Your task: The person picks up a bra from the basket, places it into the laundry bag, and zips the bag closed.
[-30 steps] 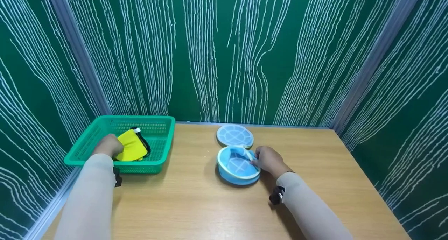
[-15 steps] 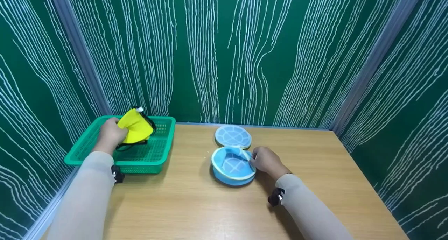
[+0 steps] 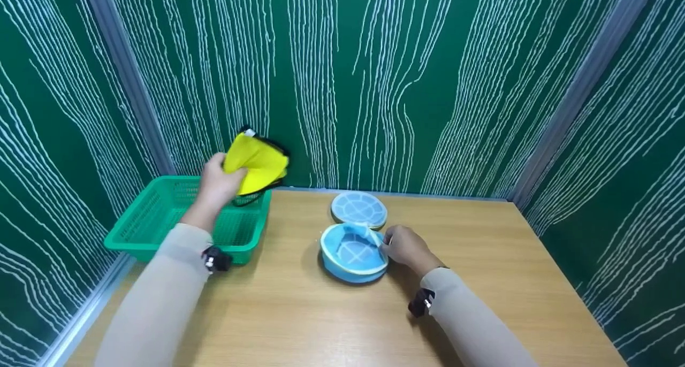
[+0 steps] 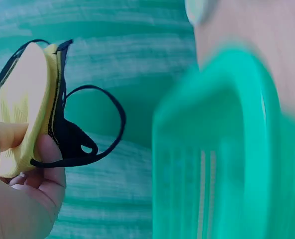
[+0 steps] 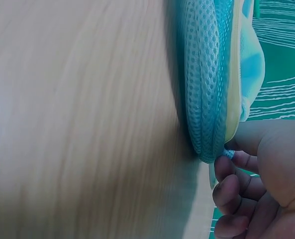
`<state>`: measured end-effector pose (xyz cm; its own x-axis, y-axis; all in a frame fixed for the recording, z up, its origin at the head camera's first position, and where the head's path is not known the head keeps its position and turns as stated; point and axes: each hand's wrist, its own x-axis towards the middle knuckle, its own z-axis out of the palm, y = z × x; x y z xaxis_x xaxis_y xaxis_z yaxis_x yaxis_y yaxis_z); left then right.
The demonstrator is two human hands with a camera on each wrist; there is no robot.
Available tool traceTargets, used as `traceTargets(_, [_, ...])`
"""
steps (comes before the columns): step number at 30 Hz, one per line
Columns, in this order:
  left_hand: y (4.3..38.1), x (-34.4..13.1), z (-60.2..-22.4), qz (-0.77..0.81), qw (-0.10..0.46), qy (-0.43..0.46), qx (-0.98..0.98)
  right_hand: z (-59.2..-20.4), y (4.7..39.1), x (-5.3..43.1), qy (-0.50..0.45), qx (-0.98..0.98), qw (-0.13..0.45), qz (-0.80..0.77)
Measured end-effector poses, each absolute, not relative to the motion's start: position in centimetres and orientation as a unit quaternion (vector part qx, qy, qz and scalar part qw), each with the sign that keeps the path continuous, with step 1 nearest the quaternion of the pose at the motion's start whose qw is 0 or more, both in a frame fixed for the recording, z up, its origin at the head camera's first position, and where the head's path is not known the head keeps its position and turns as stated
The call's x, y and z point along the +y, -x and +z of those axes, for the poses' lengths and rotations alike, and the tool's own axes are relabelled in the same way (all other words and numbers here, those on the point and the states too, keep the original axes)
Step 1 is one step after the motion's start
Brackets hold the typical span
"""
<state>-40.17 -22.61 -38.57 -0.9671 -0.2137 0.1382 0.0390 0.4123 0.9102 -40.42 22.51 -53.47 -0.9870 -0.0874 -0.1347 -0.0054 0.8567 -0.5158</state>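
Note:
My left hand [image 3: 220, 182] pinches a folded yellow bra [image 3: 257, 161] with black trim and straps, held up over the basket's far right corner. In the left wrist view the bra [image 4: 20, 99] shows ribbed fabric, and one black strap loops out beside the fingers. A round blue mesh laundry bag [image 3: 336, 262] with a pale zip edge sits on the table, its lid [image 3: 358, 208] folded back behind it. My right hand [image 3: 408, 246] pinches the bag's right rim; in the right wrist view thumb and fingertip meet at the edge of the mesh bag [image 5: 207, 79].
A green plastic basket [image 3: 134, 246] stands at the table's left, just below my left forearm. The wooden table [image 3: 321, 324] runs back to green walls [image 3: 369, 89] with white streaks, joined by grey corner posts [image 3: 572, 99].
My left hand has lifted the bra out of the basket and carried it up and to the right. My right hand stays at the bag, which has shifted slightly left.

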Motion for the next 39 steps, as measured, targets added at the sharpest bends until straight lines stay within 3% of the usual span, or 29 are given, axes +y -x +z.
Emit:
traceTargets(12, [39.3,-12.0,-42.2,-0.692,0.053,-0.026,-0.719,-53.4,40.2,22.4,0.032,0.962,0.06,-0.266])
traceTargets(28, [39.0,-4.2,-48.2,-0.757,-0.06,-0.047,-0.649,-53.0,39.7,22.1,0.032,0.96,0.091,-0.263])
traceTargets(34, [38.6,-2.8,-50.0,-0.723,-0.115,-0.008,-0.681,-53.3,39.9,22.1,0.05,0.961,0.074,-0.263])
traceTargets(39, [38.4,-2.3,-51.7,-0.617,-0.09,0.037,-0.781,-53.6,39.8,22.2,0.062,0.959,0.021,-0.274])
